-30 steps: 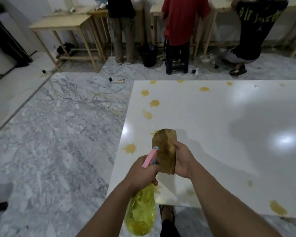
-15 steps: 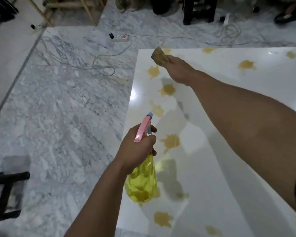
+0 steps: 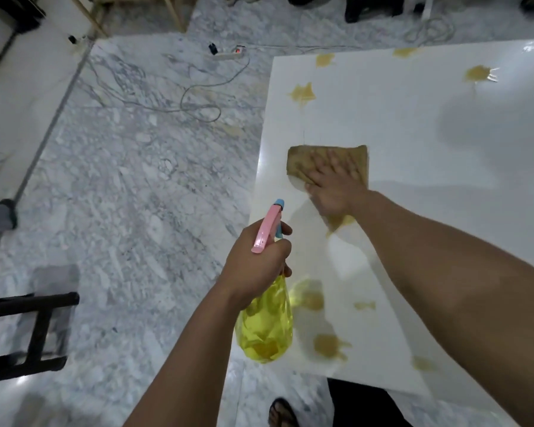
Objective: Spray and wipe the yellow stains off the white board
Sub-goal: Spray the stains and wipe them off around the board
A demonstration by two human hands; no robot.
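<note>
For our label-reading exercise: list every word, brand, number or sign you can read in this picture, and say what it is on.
None can be read.
Spray bottle in the left hand: no label shows.
Brown cloth under the right hand: no print.
White board: only yellow stains, no writing.
Power strip on the floor: any markings are too small to read.

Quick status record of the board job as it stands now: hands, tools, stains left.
left hand: grip closed round the yellow plastic spray bottle with pink trigger, held over the board's left edge
right hand: flat, palm down on the brown square cloth
cloth: lying on the glossy white board
yellow stains: several visible, far and near end
floor: grey marble, cables
</note>
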